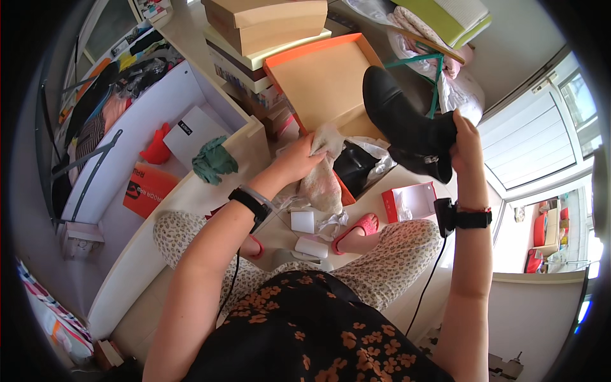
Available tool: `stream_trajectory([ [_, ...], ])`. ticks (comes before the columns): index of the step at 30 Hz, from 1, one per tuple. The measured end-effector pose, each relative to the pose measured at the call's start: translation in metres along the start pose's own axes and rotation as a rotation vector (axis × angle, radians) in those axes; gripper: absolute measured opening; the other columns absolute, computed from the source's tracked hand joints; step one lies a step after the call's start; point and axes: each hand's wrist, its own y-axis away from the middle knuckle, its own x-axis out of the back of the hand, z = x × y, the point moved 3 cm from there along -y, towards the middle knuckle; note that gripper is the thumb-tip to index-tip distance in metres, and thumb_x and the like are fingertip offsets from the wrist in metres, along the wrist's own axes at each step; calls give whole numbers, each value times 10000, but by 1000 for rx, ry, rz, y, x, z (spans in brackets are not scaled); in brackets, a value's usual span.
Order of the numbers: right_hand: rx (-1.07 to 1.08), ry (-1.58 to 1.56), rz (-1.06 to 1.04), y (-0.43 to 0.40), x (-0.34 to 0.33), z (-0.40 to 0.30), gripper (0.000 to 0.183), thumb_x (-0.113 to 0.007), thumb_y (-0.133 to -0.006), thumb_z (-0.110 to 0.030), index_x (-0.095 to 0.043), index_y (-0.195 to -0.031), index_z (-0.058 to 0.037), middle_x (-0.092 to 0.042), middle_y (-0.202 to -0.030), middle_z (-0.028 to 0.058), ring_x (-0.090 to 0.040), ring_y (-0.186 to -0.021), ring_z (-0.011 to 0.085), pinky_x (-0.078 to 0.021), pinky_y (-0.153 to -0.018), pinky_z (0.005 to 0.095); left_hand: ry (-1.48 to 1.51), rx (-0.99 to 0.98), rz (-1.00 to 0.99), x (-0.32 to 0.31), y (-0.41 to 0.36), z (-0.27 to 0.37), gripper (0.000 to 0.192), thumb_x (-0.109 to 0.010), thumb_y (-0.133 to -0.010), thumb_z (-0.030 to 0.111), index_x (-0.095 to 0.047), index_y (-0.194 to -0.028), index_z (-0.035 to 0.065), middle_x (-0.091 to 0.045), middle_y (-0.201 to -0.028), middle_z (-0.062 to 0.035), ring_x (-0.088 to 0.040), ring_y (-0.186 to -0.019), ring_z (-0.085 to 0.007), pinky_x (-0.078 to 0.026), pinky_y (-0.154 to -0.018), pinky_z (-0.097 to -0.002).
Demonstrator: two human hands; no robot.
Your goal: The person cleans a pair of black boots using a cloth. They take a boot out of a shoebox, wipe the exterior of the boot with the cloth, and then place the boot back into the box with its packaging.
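Observation:
My right hand (465, 143) grips a black ankle boot (405, 119) by its shaft, with a zip showing and the toe pointing up and to the left. In my left hand (300, 157) is a pale, stained cloth (324, 176), which hangs down from my fingers. Between my hands, a second black boot or shoe (355, 164) lies in a shoebox with white plastic wrapping (384, 160). Just beyond it stands an orange-rimmed cardboard lid or box (324, 76), its tan inside facing me. A crumpled green cloth (215, 160) rests on the edge of the bed-like storage frame at left.
Stacked shoeboxes (281, 24) stand at the far side. The storage frame (143, 210) holds clothes (110, 90), a white box (195, 136) and a red box (150, 191). A small red-and-white box (410, 203) sits on the floor near my feet. Stuffed plastic bags (460, 93) are at upper right.

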Motion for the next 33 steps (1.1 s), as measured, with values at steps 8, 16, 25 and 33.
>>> stream_trajectory([
  [8,-368,-596,-306,48,-26,46,267,-440,-1025,-191,-551,-1127,30,-640,-1051,153,-647,-947,266,-527,-888,405,75,-124,60,0,23,5,483,-599,-887,86,-446,-1342,25,-581,-1252,-165,-557,-1181,-285,-405,-1018,-360],
  [16,-341,-623,-237,71,-46,49,213,-466,-1017,-173,-562,-1117,-11,-623,-992,109,-596,-828,180,-521,-793,346,400,43,9,-1,41,30,414,-583,-935,103,-478,-1324,7,-595,-1215,-90,-560,-1120,-163,-444,-971,-320],
  [25,-181,-625,-282,105,-68,18,168,-512,-1002,-189,-562,-1039,-33,-610,-934,51,-572,-786,122,-501,-737,279,566,154,91,1,36,49,508,-642,-917,165,-441,-1359,16,-561,-1251,-81,-534,-1147,-155,-435,-982,-310],
  [33,216,-385,-392,153,-78,-2,117,-515,-1007,-155,-465,-1024,-51,-505,-902,-14,-490,-803,43,-441,-728,199,664,31,102,10,45,64,756,-721,-867,251,-297,-1472,94,-434,-1407,-91,-446,-1283,-194,-372,-1067,-335],
])
